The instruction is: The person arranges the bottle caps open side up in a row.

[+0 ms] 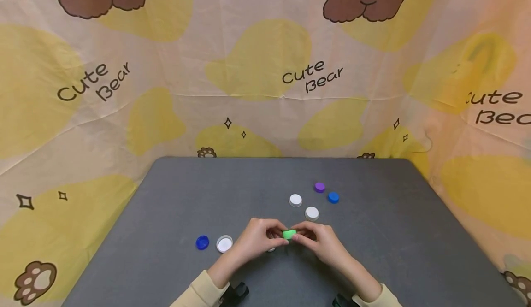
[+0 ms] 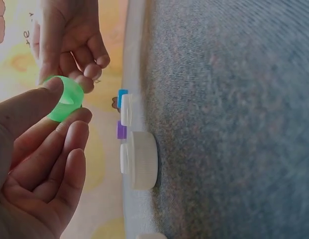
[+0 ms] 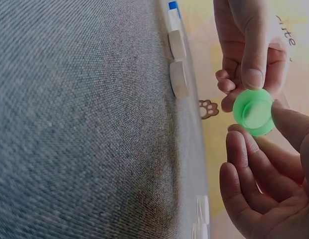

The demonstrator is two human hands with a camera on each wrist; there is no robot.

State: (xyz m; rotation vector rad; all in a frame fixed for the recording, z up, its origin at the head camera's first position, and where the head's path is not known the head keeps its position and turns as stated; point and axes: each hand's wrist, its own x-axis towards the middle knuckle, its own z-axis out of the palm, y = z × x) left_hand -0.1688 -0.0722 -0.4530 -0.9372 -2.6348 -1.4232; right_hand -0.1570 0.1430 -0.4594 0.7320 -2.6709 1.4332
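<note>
2 hands [image 1: 259, 237] [image 1: 322, 242] pinch 1 green cap [image 1: 289, 234].

white cap [image 1: 271, 250] mostly hidden behind left grip [image 1: 261, 234]

Grey table [image 1: 174, 196]: dark-blue cap [image 1: 202, 242] beside white cap [image 1: 224, 244]; farther back, purple cap [image 1: 319, 187], blue cap [image 1: 333, 197], two white caps [image 1: 311, 213].

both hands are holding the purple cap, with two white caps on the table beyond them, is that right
Wrong colour: the head view shows the left hand and right hand holding a green cap; the purple cap lies on the table. The rest is right.
</note>
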